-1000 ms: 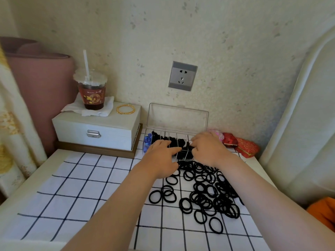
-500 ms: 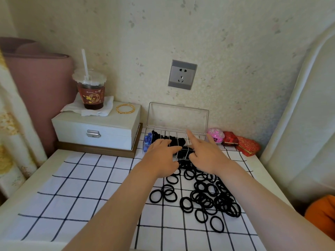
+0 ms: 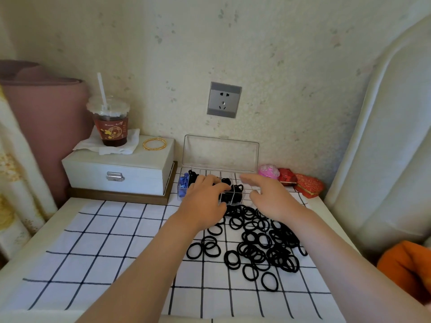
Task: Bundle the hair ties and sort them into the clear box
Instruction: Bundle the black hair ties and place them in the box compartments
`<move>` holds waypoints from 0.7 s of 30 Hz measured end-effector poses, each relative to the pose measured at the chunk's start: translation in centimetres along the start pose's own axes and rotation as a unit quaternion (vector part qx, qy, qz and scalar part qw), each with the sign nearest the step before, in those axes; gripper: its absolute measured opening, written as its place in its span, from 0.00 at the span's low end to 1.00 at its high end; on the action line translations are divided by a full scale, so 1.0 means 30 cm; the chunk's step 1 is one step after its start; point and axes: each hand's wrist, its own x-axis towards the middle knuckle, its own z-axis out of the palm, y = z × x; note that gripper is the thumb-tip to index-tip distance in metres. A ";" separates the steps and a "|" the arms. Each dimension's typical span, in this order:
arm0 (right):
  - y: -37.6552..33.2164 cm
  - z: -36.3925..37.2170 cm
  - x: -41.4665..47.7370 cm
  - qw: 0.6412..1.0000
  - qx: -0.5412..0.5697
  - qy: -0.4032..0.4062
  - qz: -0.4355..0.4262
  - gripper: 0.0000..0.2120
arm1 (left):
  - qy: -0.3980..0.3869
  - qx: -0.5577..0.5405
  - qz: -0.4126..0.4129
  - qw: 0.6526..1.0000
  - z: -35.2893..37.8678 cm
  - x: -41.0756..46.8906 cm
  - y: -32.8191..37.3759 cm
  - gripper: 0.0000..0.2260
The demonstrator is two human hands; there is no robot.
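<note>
Clear box (image 3: 227, 173) runs left-right, lid (image 3: 220, 155) upright.

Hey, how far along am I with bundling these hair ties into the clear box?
Done: black bundles already sit in some compartments of the clear box. In hand: left hand rests on those bundles; right hand hovers open, holding nothing. Left: the big pile of loose hair ties on the cloth.

Lying loose and overlapping, black hair ties (image 3: 256, 251) heaping near the right edge of the surface (image 3: 105, 241). Sitting at the far edge, clear box (image 3: 220, 152), lid standing open, compartments holding black bundles.
</note>
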 end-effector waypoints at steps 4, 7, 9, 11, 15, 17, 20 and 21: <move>0.017 0.023 -0.074 1.000 -0.023 -0.016 0.000 0.20 | -0.004 -0.030 0.028 0.999 0.004 -0.035 0.032 0.13; 0.054 0.037 -0.108 0.997 -0.071 -0.033 0.008 0.18 | -0.046 -0.033 0.030 0.998 0.018 -0.067 0.043 0.10; 0.085 0.054 -0.118 0.990 -0.132 -0.051 0.021 0.21 | -0.074 -0.039 0.041 0.996 0.033 -0.087 0.067 0.18; 0.104 0.081 -0.129 0.976 -0.188 -0.094 0.056 0.28 | -0.131 -0.038 0.050 0.989 0.055 -0.106 0.096 0.31; 0.108 0.142 -0.156 0.968 -0.173 -0.156 0.090 0.32 | -0.257 0.025 0.033 0.966 0.101 -0.128 0.129 0.49; 0.103 0.161 -0.168 0.968 -0.171 -0.166 0.082 0.32 | -0.278 0.057 0.025 0.959 0.107 -0.130 0.120 0.51; 0.088 0.147 -0.179 0.978 -0.095 -0.172 0.064 0.29 | -0.280 0.068 0.014 0.958 0.085 -0.119 0.097 0.48; 0.084 0.132 -0.181 0.984 -0.058 -0.162 0.053 0.27 | -0.277 0.067 0.009 0.958 0.074 -0.112 0.086 0.46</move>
